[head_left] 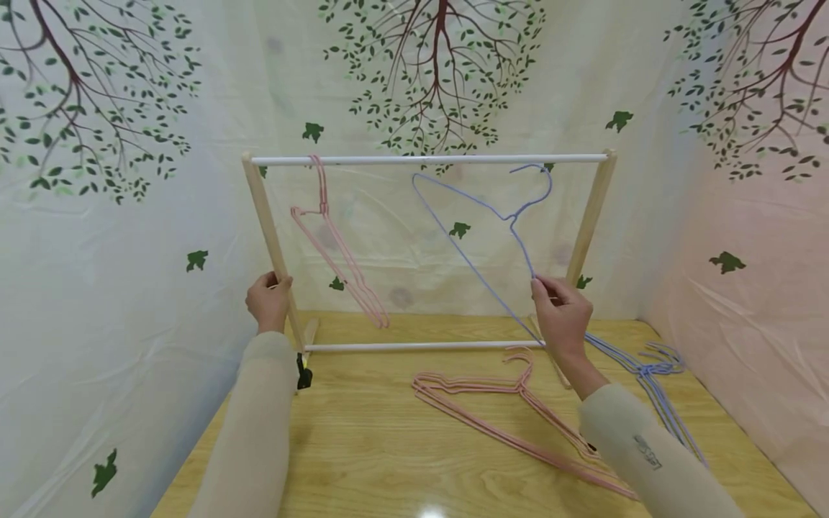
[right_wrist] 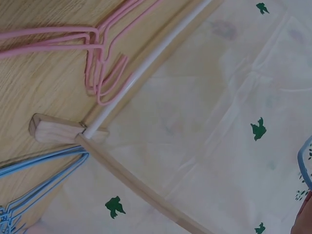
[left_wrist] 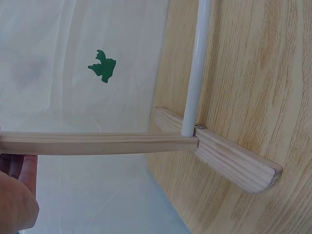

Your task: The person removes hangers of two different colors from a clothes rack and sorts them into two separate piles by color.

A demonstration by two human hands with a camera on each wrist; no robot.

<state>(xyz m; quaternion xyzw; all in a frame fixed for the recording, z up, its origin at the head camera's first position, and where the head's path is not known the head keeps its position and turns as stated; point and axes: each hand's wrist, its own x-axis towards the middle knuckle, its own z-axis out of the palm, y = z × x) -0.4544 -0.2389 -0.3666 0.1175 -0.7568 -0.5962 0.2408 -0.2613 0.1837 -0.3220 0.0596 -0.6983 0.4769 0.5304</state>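
In the head view, my right hand (head_left: pixel 565 314) pinches a blue hanger (head_left: pixel 471 260) by one end and holds it up before the rack, its hook just below the white top rail (head_left: pixel 421 160). My left hand (head_left: pixel 268 301) grips the rack's left wooden post (head_left: pixel 267 216); in the left wrist view its fingers (left_wrist: pixel 28 171) lie against that post (left_wrist: pixel 97 143). Two pink hangers (head_left: pixel 350 270) hang from the top rail toward the left. Only an edge of the held blue hanger (right_wrist: pixel 304 163) shows in the right wrist view.
Several pink hangers (head_left: pixel 479 421) lie on the wooden table (head_left: pixel 350 446) in front of the rack. Several blue hangers (head_left: pixel 654 378) lie at the right, beside the rack's foot. A white lower rail (head_left: pixel 421 347) joins the posts. Leaf-patterned cloth (head_left: pixel 401 237) surrounds the table.
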